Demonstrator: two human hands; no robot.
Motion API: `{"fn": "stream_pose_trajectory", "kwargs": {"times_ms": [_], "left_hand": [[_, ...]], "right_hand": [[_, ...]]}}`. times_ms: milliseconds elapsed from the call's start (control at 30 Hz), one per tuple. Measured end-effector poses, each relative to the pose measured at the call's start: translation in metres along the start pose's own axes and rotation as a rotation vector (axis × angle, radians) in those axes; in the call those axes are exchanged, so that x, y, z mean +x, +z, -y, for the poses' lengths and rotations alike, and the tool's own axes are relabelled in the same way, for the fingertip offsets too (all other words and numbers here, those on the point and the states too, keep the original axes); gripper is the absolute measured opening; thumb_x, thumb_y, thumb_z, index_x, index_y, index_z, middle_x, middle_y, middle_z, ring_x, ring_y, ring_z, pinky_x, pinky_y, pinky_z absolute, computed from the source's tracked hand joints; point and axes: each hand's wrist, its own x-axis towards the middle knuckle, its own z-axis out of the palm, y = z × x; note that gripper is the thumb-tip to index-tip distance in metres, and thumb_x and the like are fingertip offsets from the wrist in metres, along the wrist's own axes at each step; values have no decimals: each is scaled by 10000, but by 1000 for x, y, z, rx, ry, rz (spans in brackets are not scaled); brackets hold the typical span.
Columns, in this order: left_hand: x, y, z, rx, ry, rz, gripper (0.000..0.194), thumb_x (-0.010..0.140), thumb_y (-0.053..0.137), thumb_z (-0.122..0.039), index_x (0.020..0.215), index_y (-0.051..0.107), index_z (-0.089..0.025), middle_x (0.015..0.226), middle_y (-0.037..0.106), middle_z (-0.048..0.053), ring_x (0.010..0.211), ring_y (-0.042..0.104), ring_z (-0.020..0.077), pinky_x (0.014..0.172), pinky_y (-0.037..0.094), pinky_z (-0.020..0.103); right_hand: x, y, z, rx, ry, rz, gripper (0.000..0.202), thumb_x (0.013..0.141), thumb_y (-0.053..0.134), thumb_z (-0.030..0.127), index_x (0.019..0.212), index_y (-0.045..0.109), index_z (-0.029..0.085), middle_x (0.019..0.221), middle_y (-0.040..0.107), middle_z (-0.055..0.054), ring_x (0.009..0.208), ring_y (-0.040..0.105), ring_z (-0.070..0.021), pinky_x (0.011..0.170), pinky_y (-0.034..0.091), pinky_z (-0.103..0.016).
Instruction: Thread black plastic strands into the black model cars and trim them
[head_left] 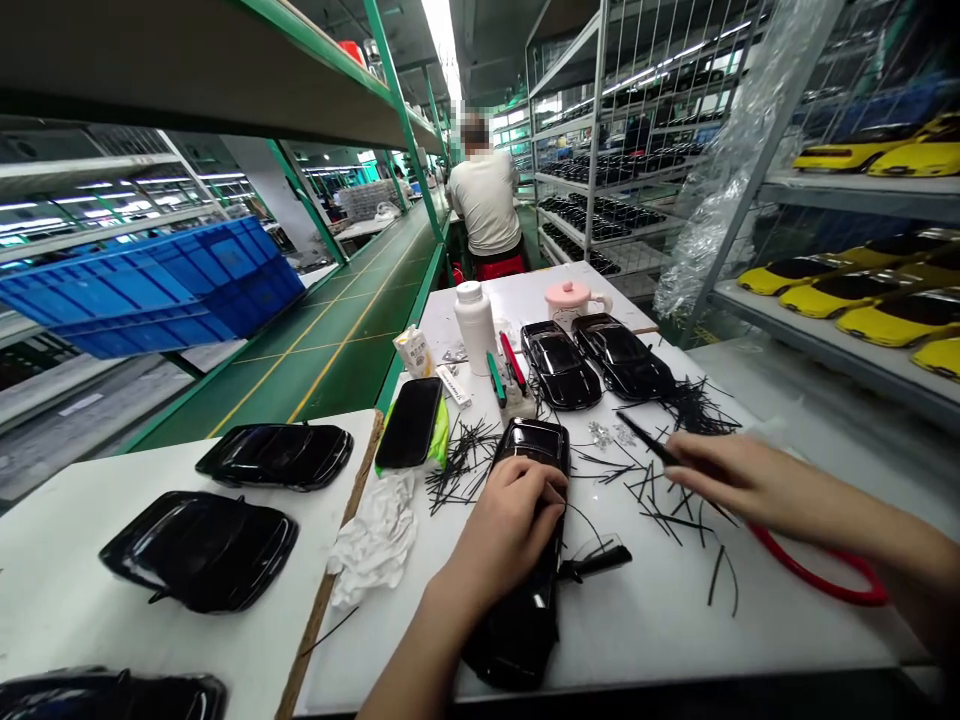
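A black model car [517, 630] lies lengthwise on the white table, its door [600, 562] standing out on the right side. My left hand [517, 510] rests over the middle of this car with its fingers curled onto it; whatever is under the fingertips is hidden. To the right, my right hand [720, 470] pinches dark tweezers [643, 437], whose tip points up and left above the table. Thin black strips [660, 505] lie scattered below the tweezers, with more strips [465, 460] left of the car. Small clear pieces [600, 434] sit beyond it.
Two black cars [561, 365] stand farther back near a white bottle [475, 325] and pink cup [568, 298]. A phone [411, 422], crumpled tissue [377, 535] and red ring [817, 575] lie around. More black cars [202, 550] are left; a person [486, 205] sits ahead.
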Motion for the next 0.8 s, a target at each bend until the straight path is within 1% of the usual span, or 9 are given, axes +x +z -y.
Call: {"fn": "stream_pose_trajectory", "kwargs": {"times_ms": [67,167,200,267,367,433,500,633,800], "left_hand": [[-2,-1,0,-18,2,-15,207,899,579,-85,1058,623,-210,953,702,54,970,656,212,853,570,359],[-4,-3,1,-44,4,-43,201,911,579,-95,1074,607,-210,928,711,46,985,655,213,882,561,370],[-5,-4,1,-53,5,-53,199,916,576,-99,1079,602,-211,921,714,44,991,656,214,888,559,374],[-6,-4,1,-70,6,-70,201,921,569,-104,1087,597,-213,915,720,43,996,659,218,889,557,381],[-7,-4,0,-95,11,-89,193,924,566,-112,1084,600,-215,912,725,43,990,665,220,880,553,383],[-7,-4,0,-113,11,-100,185,930,564,-120,1084,599,-216,897,724,37,986,668,219,879,549,378],[-8,-5,0,-128,8,-113,180,934,565,-126,1087,593,-218,883,722,30,981,669,217,876,544,373],[-9,-7,0,-151,-9,-133,188,934,569,-119,1092,587,-219,873,715,24,985,668,218,877,532,373],[-10,-9,-1,-195,-36,-134,196,923,580,-111,1087,600,-216,880,718,25,997,672,220,894,525,377]], "right_hand": [[5,7,-12,-111,24,71,278,977,527,408,757,564,242,659,638,-8,564,592,-177,501,408,-294],[17,16,-23,-189,41,123,188,880,628,335,724,599,234,652,666,-21,566,600,-192,503,388,-301],[22,16,-24,-210,44,132,179,881,632,330,734,614,228,661,671,-22,570,599,-187,508,392,-299],[35,11,-23,-241,47,130,206,935,606,352,788,634,210,694,666,-10,586,588,-158,536,423,-290],[56,4,-16,-273,20,113,254,1007,564,402,914,650,182,811,663,1,671,601,-130,641,508,-298],[69,4,-11,-289,-17,125,245,1007,583,408,984,660,177,910,679,-13,758,633,-138,718,549,-324],[78,10,-7,-314,-39,147,228,1000,605,392,1024,669,175,978,691,-28,817,656,-151,759,568,-346],[86,22,-5,-371,-22,163,215,998,615,371,1063,674,175,1037,700,-43,869,674,-163,787,585,-364],[90,25,-8,-379,-40,212,215,998,618,359,1100,674,178,1082,702,-52,896,681,-169,807,591,-375]]}}
